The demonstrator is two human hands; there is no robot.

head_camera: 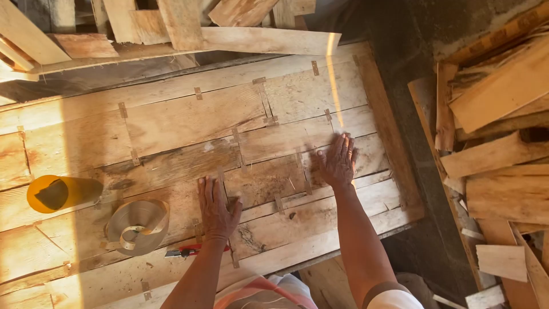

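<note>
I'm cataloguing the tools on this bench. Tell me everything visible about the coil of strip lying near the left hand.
The coil of strip is a thin, pale band with a dull metallic look, wound loosely into a ring. It lies flat on the wooden panel, with a loose end curling inside and below it. It sits left of the left hand, not touching it, right of the yellow cylinder, and above the red-handled tool.

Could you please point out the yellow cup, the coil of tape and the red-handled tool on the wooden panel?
yellow cup [57,193], head view, on its side wall.
coil of tape [137,223], head view, on its wound band.
red-handled tool [191,250], head view, on its red handle.
</note>
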